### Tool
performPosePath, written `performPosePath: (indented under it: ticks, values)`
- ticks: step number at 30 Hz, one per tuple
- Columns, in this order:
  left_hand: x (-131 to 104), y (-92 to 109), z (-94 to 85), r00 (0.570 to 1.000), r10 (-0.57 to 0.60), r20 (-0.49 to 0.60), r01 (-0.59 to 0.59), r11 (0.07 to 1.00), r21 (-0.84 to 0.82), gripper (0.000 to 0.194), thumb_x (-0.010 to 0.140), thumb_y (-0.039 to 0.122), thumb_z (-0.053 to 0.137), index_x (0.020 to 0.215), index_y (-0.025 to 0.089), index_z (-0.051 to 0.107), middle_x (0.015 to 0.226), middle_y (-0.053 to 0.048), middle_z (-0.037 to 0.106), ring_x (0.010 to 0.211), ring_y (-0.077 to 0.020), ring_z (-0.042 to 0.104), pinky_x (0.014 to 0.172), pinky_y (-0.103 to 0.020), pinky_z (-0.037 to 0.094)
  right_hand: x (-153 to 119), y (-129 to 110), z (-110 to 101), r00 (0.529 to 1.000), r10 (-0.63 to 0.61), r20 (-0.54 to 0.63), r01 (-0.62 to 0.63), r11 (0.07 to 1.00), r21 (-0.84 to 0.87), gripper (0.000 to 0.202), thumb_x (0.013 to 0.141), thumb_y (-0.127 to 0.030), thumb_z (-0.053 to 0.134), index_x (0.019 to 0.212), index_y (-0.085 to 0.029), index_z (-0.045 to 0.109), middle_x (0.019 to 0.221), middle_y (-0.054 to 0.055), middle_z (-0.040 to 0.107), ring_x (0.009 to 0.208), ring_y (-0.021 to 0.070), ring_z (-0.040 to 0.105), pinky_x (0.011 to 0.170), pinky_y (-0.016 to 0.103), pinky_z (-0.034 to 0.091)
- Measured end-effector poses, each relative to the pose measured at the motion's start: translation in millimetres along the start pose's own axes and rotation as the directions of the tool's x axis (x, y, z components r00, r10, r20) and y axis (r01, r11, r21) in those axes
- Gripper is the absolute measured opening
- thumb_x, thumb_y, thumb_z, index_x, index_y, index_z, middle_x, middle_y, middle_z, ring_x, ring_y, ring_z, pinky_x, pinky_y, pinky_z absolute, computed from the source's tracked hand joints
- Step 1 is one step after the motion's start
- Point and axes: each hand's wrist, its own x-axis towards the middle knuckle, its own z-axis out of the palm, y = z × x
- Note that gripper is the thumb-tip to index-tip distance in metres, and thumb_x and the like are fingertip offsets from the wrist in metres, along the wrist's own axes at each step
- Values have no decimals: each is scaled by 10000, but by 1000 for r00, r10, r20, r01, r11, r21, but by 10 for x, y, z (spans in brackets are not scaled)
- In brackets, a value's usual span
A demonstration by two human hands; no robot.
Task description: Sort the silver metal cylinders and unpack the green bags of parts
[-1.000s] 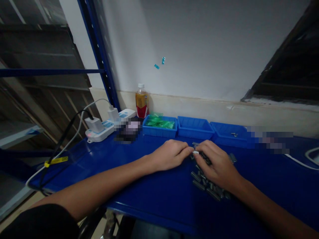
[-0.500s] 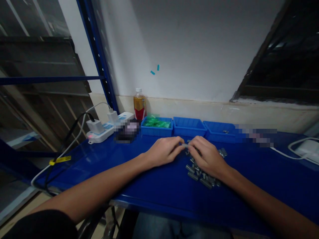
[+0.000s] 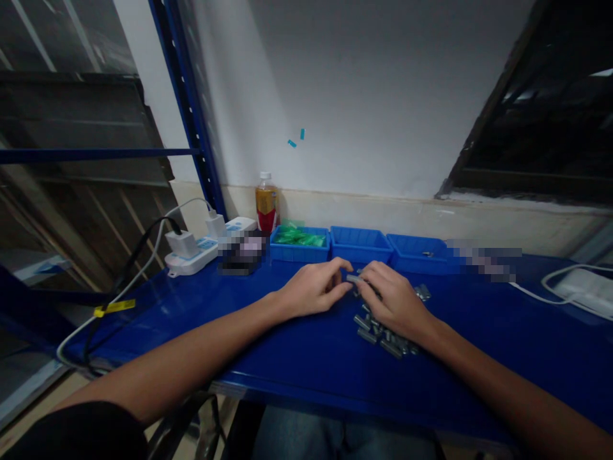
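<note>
Above the blue table, my right hand (image 3: 390, 294) pinches a small metal cylinder (image 3: 354, 279) between thumb and fingers, its free end pointing left. Facing it, my left hand (image 3: 313, 287) has its thumb and forefinger apart around that free end, with a gap showing between the fingertips. Several loose metal cylinders (image 3: 366, 335) lie in a heap under and in front of my right hand, which hides part of them. A few more metal pieces (image 3: 422, 292) show just beyond its knuckles.
Along the back stand a blue bin with green plastic bags (image 3: 301, 239), a middle blue bin (image 3: 360, 250) and a right blue bin (image 3: 416, 262) with small metal pieces. A drink bottle (image 3: 267, 204), a power strip (image 3: 191, 262) with cables and a white charger (image 3: 587, 284) flank them.
My left thumb and forefinger have parted from the metal cylinder, which they were pinching together with my right hand. My right hand still grips it. The view has shifted slightly.
</note>
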Motion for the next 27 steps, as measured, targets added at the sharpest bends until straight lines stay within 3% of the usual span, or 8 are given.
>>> performPosePath:
  ticks: [4,10,15,19,22,27]
  values:
    - [-1,1,-4,999,38,2,-38,999,35,199,920,311,418,1031,177,515,779,-5,614,693,-127,573,641,-227,430,-3,4,1,1000,-2,9,2,1000,19,257,942,-252,376,763,-174,543,775,62,554,748,177,517,690,309,410]
    - [10,3,1,1000,26,-13,-25,994,106,245,957,306,327,980,175,533,902,-37,649,809,-146,604,734,-251,447,0,-8,-28,999,14,-39,-12,999,32,144,896,-283,494,977,-171,534,856,72,577,798,199,543,711,324,429]
    - [10,-16,-10,1000,10,25,-13,991,132,314,969,311,277,906,165,548,839,-31,644,760,-142,598,707,-247,444,10,-38,-50,1000,-27,-13,27,999,21,115,910,-247,463,917,-170,548,840,68,576,798,191,535,710,315,420]
    - [7,-48,18,999,5,36,-10,991,132,284,961,323,312,995,166,547,921,-44,643,843,-155,596,767,-271,452,30,1,-58,999,-19,-34,17,999,-50,148,907,-252,459,836,-169,559,817,70,573,783,193,530,710,320,412]
    - [42,-79,81,998,48,47,-54,987,153,257,936,314,381,1059,155,540,984,-69,621,916,-171,578,831,-303,453,76,160,-88,994,35,-108,-50,989,-142,142,889,-259,478,833,-164,568,832,81,573,810,210,535,733,331,413]
    - [175,-125,212,969,199,145,-225,955,191,304,914,274,436,1191,168,502,1165,-101,556,1073,-195,518,940,-339,412,142,654,-120,951,179,-253,-226,959,-171,139,858,-278,509,862,-164,588,839,77,567,825,218,553,757,325,429]
